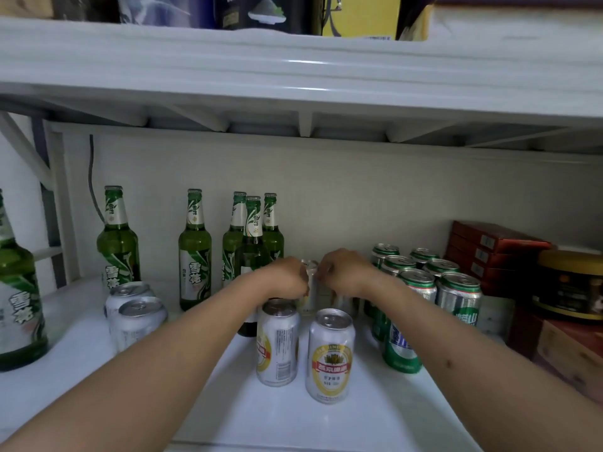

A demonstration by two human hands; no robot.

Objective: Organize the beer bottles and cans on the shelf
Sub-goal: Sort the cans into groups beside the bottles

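Note:
Both my hands reach to the back of the white shelf [326, 425]. My left hand [287, 277] and my right hand [342, 272] curl around a silver can [311, 288] from either side. Two silver-and-yellow cans [277, 344] [329, 357] stand in front of it. Green beer bottles [195, 252] [118, 239] line the back left, three of them clustered [253, 236]. A large green bottle [16, 288] stands at the far left. Two silver cans [137, 318] sit at the left. Several green-topped cans [424, 275] are grouped at the right.
An upper white shelf [293, 76] hangs low overhead with packages on it. At the right stand stacked red boxes [489, 249], a round yellow-and-black tin [571, 285] and a wooden box [571, 347]. A dark cable [93, 181] runs down the back wall.

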